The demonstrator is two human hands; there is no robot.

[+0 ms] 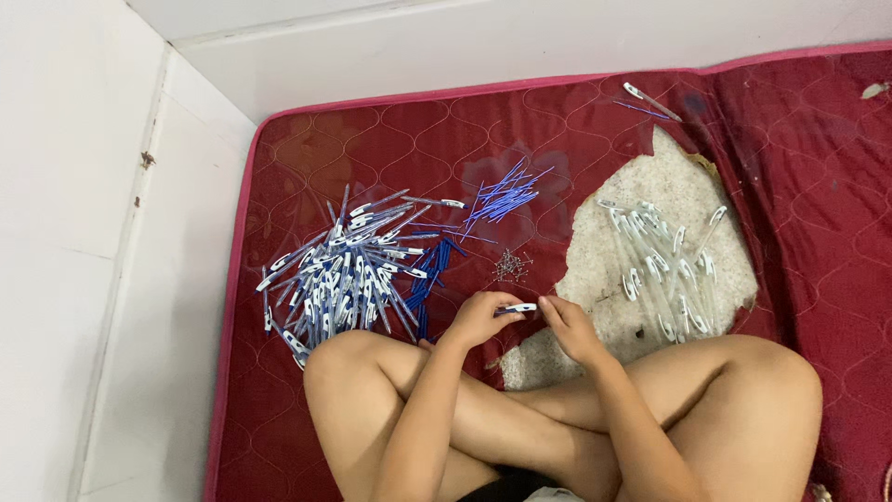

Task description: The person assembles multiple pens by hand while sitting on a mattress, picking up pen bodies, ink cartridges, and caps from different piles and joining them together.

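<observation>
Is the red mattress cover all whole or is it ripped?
Ripped. The red mattress cover has a big torn patch where pale padding shows, and clear pen barrels lie on it.

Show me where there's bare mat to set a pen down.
Free: the mat strip behind the pen heap, and the far right, past the clear barrels. Crowded: the heap, refills, springs and barrels.

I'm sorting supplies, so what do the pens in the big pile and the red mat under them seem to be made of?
Pens: likely plastic; glossy blue barrels, white caps. Red mat: quilted fabric, slightly shiny, with stitched wavy seams; a torn patch bares pale, fibrous-looking padding.
</observation>
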